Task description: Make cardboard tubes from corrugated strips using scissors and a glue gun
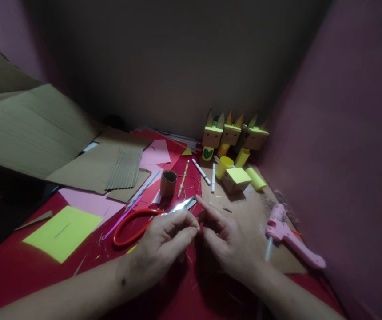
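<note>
Low over the red tabletop, my left hand (169, 238) and my right hand (226, 235) meet at their fingertips. The left thumb and index finger are pinched together; whatever is between them is too small to make out. My right hand is curled, thumb near its fingers, and its index finger reaches forward; anything held there is hidden. Just beyond the left hand lie large scissors (119, 231) with red handles, blades pointing right. A short cardboard tube (168, 184) stands upright behind them. A patterned pencil (183, 178) and two white markers (201, 172) lie farther back.
Three cardboard box-headed figures (212, 137) stand at the back. Near them are a yellow-topped box (236, 178) and yellow paper rolls (224, 167). A pink glue gun (287, 235) lies right, by the wall. Cardboard sheets (81, 164) and yellow paper (64, 233) cover the left.
</note>
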### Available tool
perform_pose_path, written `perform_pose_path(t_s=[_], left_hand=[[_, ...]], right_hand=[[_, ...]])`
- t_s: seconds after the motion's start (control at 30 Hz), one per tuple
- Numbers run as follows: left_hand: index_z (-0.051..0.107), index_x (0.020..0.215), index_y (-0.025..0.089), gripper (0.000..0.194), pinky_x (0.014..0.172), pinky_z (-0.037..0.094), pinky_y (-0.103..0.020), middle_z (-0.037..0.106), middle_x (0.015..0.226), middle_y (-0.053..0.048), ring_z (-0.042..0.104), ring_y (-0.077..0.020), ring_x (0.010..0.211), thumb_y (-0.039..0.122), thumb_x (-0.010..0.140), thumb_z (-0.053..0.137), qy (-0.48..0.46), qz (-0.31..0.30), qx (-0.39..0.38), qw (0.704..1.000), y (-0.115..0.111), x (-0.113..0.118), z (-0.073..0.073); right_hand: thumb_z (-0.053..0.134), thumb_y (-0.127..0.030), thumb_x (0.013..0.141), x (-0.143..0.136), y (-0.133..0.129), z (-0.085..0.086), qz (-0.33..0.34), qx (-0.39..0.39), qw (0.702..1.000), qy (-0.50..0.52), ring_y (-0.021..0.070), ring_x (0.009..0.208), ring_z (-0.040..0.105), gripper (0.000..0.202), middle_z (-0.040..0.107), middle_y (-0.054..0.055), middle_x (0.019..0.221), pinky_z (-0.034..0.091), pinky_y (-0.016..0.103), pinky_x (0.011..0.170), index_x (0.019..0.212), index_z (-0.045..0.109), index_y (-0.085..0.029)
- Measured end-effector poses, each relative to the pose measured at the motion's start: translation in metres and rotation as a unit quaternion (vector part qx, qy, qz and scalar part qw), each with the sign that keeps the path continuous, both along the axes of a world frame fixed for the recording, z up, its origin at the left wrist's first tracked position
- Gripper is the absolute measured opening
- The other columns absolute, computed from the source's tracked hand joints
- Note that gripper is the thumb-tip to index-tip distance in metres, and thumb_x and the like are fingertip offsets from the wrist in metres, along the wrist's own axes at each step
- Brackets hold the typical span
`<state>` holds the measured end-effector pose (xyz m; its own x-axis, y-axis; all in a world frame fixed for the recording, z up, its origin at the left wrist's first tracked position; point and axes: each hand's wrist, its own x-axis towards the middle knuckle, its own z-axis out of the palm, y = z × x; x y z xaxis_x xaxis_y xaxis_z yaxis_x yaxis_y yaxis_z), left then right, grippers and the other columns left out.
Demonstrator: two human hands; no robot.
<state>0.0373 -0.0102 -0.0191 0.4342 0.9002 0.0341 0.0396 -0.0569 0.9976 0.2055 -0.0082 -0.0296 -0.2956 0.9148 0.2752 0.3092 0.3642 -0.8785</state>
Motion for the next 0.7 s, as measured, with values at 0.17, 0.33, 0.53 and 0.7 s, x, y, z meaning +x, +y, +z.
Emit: perform_pose_path(t_s=[0.17,0.33,0.53,0.7], left_hand=[[0.056,0.078,0.016,0.020,0.042,0.036,-0.018,0.049,0.053,0.004,0.046,-0.0081,0.042,0.028,0.089,0.045,0.015,-0.048,-0.020,0.999,0.002,0.001,0.001],[0.054,0.080,0.017,0.018,0.042,0.036,-0.016,0.055,0.061,0.002,0.048,-0.0074,0.043,0.026,0.089,0.042,0.028,-0.113,-0.047,0.992,0.001,0.001,0.003],[0.056,0.072,0.019,0.015,0.045,0.037,-0.019,0.053,0.060,0.002,0.048,-0.0100,0.047,0.017,0.082,0.046,0.123,-0.284,-0.087,0.947,-0.010,0.001,0.015],[0.035,0.052,0.021,0.027,0.042,0.027,-0.022,0.035,0.047,0.006,0.033,-0.0094,0.041,0.003,0.064,0.050,0.120,-0.423,0.049,0.897,-0.017,0.005,0.015]], right_hand=[[0.044,-0.008,0.080,0.001,0.003,-0.001,-0.031,0.018,0.999,0.004,0.0125,0.069,0.061,0.048,0.064,0.000,0.077,0.051,0.025,0.065,0.124,0.057,-0.022],[0.045,-0.010,0.081,0.002,0.006,-0.002,-0.072,0.028,0.997,0.002,0.0130,0.070,0.062,0.037,0.065,0.000,0.079,0.051,0.025,0.066,0.113,0.062,-0.020],[0.046,-0.012,0.083,0.002,0.006,-0.002,-0.083,0.023,0.996,-0.011,0.0141,0.070,0.062,0.034,0.065,0.001,0.077,0.051,0.026,0.065,0.112,0.062,-0.018],[0.046,-0.014,0.083,0.001,0.006,-0.003,-0.086,0.054,0.994,-0.040,0.0144,0.069,0.063,0.032,0.066,0.002,0.077,0.051,0.026,0.067,0.109,0.064,-0.016]])
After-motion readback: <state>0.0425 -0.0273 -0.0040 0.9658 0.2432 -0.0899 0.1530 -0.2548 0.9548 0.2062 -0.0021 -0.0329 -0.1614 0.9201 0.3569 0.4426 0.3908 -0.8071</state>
